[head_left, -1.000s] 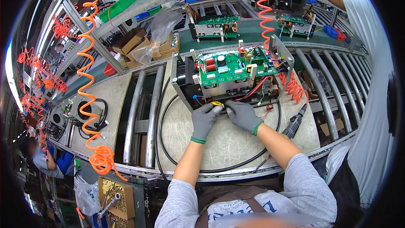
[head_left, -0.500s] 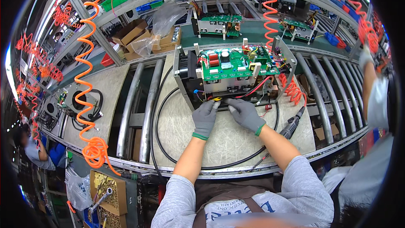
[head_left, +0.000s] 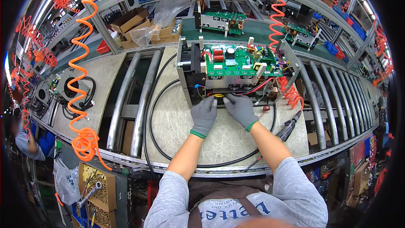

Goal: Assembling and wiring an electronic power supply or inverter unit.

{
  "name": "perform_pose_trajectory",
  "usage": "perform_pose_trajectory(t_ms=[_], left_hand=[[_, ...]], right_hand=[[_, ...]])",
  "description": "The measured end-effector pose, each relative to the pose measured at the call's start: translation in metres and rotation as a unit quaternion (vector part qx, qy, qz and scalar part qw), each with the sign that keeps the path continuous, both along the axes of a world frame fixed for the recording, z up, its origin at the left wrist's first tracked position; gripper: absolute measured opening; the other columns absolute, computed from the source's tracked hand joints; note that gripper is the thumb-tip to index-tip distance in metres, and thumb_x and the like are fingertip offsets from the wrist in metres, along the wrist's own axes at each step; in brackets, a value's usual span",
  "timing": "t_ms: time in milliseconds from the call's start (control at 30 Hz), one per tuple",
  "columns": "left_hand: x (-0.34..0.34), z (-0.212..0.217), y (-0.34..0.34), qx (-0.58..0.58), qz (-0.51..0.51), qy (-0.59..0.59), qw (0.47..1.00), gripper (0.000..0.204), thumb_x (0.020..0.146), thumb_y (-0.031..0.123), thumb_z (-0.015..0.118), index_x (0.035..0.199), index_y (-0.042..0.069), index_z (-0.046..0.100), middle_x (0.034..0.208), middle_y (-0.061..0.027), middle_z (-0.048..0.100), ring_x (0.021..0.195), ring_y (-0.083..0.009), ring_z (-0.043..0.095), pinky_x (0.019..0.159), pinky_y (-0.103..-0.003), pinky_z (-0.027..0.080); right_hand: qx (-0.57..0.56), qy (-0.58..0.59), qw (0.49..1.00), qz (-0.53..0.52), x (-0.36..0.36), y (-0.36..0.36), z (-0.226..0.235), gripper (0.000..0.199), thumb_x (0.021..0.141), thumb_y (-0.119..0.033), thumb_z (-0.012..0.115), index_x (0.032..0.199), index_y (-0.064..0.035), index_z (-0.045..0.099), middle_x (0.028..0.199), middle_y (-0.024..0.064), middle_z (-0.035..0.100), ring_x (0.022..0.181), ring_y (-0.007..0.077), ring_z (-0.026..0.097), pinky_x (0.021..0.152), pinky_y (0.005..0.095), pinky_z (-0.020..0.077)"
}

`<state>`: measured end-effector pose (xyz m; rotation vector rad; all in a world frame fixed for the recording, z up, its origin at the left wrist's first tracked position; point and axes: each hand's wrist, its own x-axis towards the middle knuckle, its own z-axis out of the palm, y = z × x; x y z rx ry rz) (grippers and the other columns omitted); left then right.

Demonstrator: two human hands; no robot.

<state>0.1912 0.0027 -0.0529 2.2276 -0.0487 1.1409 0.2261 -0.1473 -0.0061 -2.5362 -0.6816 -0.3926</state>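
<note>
In front of me stands an open metal chassis [head_left: 185,78] with a green circuit board [head_left: 236,65] on top. My left hand [head_left: 204,113], in a grey glove with a green cuff, has its fingers closed at a bundle of yellow wires [head_left: 218,95] low in the chassis's near side. Close by on the right, my gloved right hand [head_left: 241,110] reaches into the same low opening, fingers drawn together. Its fingertips are partly hidden, so what they grip does not show. Red and black cables [head_left: 259,85] run above the right hand.
A black cable [head_left: 158,137] loops over the metal work plate [head_left: 219,145]. A power screwdriver [head_left: 289,127] with a coiled orange hose lies at right. Rollers [head_left: 318,101] flank the plate. Another orange coil [head_left: 80,84] hangs at left. Screw boxes [head_left: 99,190] sit lower left.
The view has shifted slightly, and a person's arm at the right edge has gone out of sight. Both my hands stay at the chassis's low opening, their fingers slightly deeper in.
</note>
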Motion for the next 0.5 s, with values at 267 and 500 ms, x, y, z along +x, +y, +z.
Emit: perform_pose_trajectory(t_ms=[267, 500], left_hand=[[-0.001, 0.001, -0.008, -0.049, 0.027, 0.019, 0.998, 0.013, 0.082, 0.021, 0.068, 0.088, 0.01, 0.069, 0.081, -0.0084, 0.068, 0.071, -0.0268, 0.066, 0.062, -0.035, 0.052], [-0.001, 0.001, -0.004, -0.065, 0.018, 0.042, 0.997, 0.013, 0.081, 0.019, 0.068, 0.089, 0.01, 0.07, 0.085, -0.0088, 0.069, 0.073, -0.0269, 0.067, 0.064, -0.034, 0.053]], right_hand=[[-0.012, 0.005, 1.0, -0.005, 0.005, 0.005, -0.004, 0.022, 0.086, -0.027, 0.054, 0.099, -0.0167, 0.068, 0.07, 0.0125, 0.064, 0.073, 0.0313, 0.064, 0.067, 0.0438, 0.0503], [0.05, -0.006, 0.999, -0.001, -0.005, 0.004, 0.001, 0.024, 0.088, -0.029, 0.056, 0.095, -0.0107, 0.069, 0.07, 0.0137, 0.064, 0.067, 0.0336, 0.063, 0.063, 0.0436, 0.0495]])
